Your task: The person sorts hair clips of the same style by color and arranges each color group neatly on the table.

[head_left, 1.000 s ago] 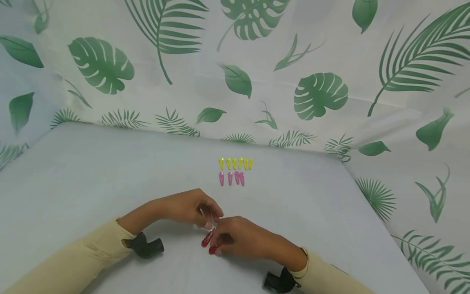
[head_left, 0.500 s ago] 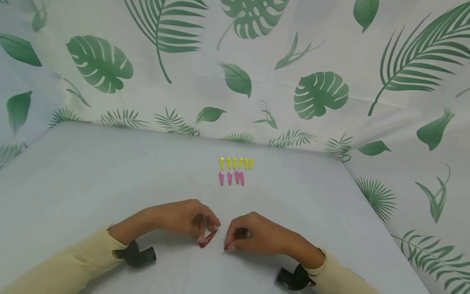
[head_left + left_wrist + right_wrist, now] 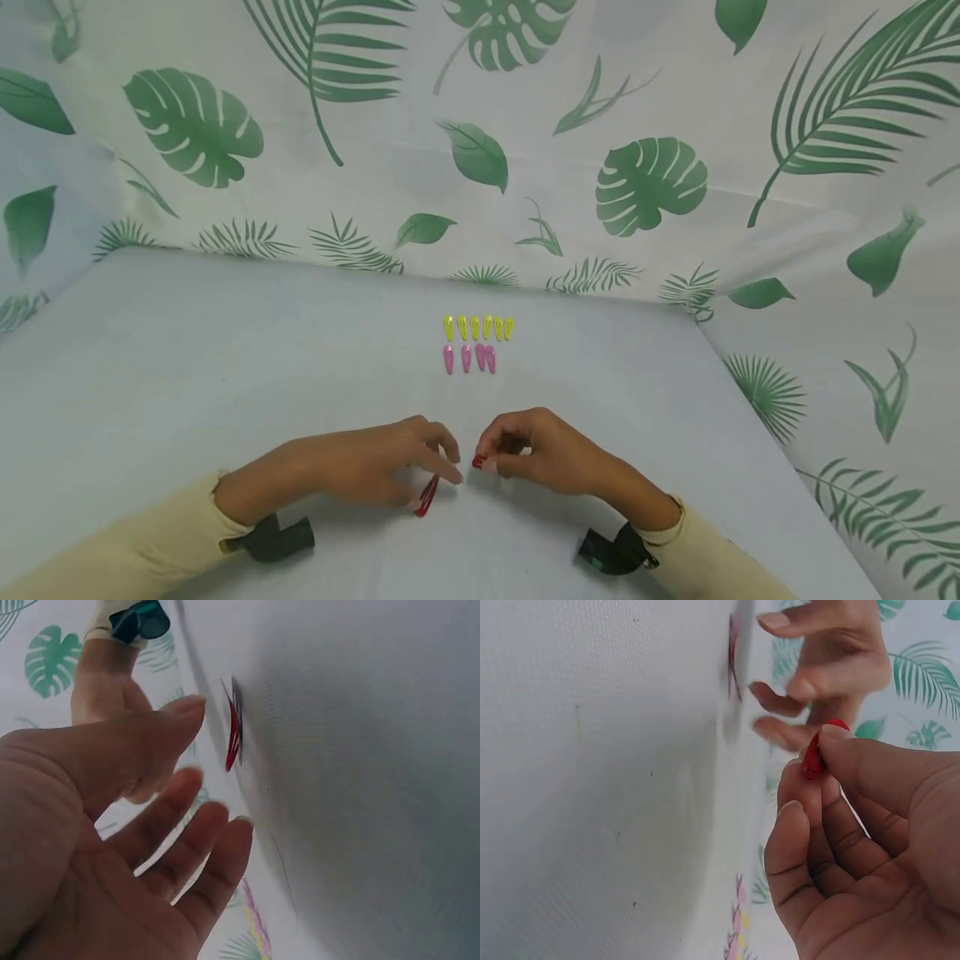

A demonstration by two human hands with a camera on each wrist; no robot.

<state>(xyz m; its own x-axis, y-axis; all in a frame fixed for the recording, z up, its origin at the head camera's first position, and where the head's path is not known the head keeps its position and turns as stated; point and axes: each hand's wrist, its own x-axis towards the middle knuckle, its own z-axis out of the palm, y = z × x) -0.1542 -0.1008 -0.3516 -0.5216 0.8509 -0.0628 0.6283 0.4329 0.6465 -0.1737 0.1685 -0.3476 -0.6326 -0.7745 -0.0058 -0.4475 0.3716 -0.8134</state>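
Note:
My right hand (image 3: 551, 454) pinches a red snap hair clip (image 3: 821, 752) between thumb and fingertips, raised over the table; the fingers cover much of the clip. A second red snap hair clip (image 3: 426, 497) lies on the white table beside my left hand (image 3: 367, 462). The left fingers are spread and relaxed. In the left wrist view that clip (image 3: 234, 731) looks sprung open and stands apart from the thumb of the left hand (image 3: 127, 825).
Farther back on the table (image 3: 262, 350) lie a row of several yellow hair clips (image 3: 475, 327) and, nearer, a row of several pink hair clips (image 3: 466, 358). A leaf-printed cloth (image 3: 540, 167) hangs behind and at the sides. Each wrist wears a black camera (image 3: 277, 540).
The hands have moved apart. My right hand has gone right and lifted its red hair clip. My left fingers have loosened and spread away from the other red clip.

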